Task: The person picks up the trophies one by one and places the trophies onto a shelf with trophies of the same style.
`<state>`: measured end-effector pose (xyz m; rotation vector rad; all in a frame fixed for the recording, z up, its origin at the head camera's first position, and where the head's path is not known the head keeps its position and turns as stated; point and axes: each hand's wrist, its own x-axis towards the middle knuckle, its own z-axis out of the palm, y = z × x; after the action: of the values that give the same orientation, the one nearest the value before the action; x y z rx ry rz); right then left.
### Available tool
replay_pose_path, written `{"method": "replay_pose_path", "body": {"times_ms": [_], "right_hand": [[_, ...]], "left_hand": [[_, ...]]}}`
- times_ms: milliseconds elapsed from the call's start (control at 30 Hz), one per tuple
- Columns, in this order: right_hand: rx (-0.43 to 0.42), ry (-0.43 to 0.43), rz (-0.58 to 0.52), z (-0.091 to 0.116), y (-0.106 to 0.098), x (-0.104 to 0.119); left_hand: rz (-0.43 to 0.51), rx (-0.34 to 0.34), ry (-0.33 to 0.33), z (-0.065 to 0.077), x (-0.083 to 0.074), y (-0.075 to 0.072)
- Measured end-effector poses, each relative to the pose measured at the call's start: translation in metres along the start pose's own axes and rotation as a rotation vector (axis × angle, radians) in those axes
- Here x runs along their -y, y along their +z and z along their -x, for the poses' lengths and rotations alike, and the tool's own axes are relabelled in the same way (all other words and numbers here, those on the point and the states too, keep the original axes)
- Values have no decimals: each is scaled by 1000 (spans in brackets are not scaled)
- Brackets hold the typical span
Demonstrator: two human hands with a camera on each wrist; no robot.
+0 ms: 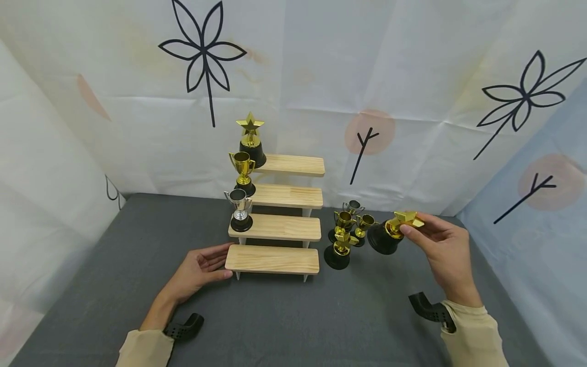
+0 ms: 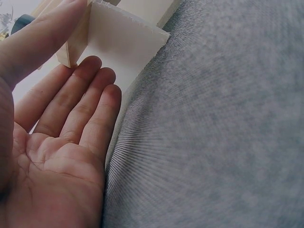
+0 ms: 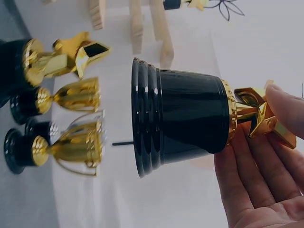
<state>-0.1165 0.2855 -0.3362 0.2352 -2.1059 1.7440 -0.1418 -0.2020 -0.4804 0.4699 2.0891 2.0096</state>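
My right hand (image 1: 447, 250) pinches a star trophy (image 3: 190, 116) by its gold star, thumb on one side and fingers on the other. Its black base tilts down to the left, off the table. My left hand (image 1: 194, 272) lies at the left end of a wooden tiered stand (image 1: 272, 259), fingers extended by the lowest step and its white support (image 2: 126, 40). On the stand's left side, a gold star trophy (image 1: 251, 150) tops the highest step, a gold cup trophy (image 1: 243, 168) the one below, and a silver cup trophy (image 1: 240, 209) the third.
Right of the stand, several trophies cluster on the grey table (image 1: 357, 316): a star trophy (image 1: 338, 257) in front, gold cups (image 1: 365, 223) behind it and a silver cup (image 1: 353, 206) at the back. A printed white cloth (image 1: 298, 66) hangs behind the table.
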Motion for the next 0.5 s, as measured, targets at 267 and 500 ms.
{"method": "replay_pose_path", "body": {"times_ms": [267, 500], "right_hand": [[53, -14, -59, -17, 8, 13], [44, -24, -134, -31, 18, 23]], "left_hand": [[8, 5, -2, 0, 0, -1], [11, 7, 1, 0, 1, -1]]}}
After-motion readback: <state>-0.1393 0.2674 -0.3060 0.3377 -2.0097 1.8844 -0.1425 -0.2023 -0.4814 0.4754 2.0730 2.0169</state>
